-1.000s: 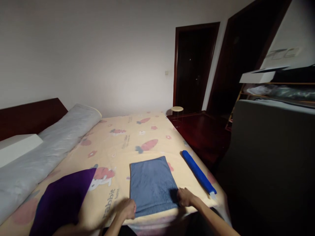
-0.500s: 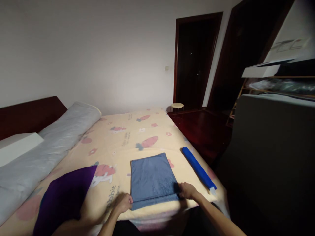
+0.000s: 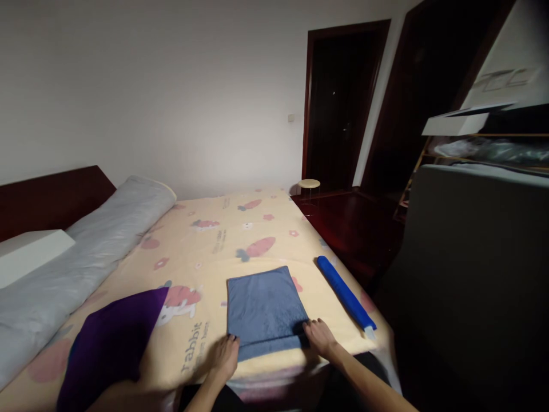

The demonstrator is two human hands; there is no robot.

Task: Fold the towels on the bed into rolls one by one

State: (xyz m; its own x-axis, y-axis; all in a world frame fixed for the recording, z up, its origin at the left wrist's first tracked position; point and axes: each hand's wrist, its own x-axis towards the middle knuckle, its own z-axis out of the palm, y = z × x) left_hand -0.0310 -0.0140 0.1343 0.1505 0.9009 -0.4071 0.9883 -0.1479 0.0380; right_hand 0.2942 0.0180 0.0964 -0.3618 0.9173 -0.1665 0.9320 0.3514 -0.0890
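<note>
A grey-blue towel [image 3: 266, 306] lies flat on the bed, a narrow strip turned over along its near edge. My left hand [image 3: 227, 355] is closed on the near left corner. At the near right corner, the fingers of my right hand [image 3: 319, 337] are bent over the folded edge. Off to the right lies a rolled blue towel [image 3: 345, 292] with a white tag at its near end. A purple cloth [image 3: 114, 337] is spread out left of my left hand.
The bed sheet [image 3: 206, 240] has carrot and rabbit prints. A rolled grey quilt [image 3: 107, 234] and a white box [image 3: 34, 254] lie along the left. A round stool [image 3: 309, 183] stands beyond the bed, and a dark panel [image 3: 467, 274] rises at the right.
Both hands have moved slightly inward and away from me along the towel's near edge. The folded strip has shifted a little farther up the towel.
</note>
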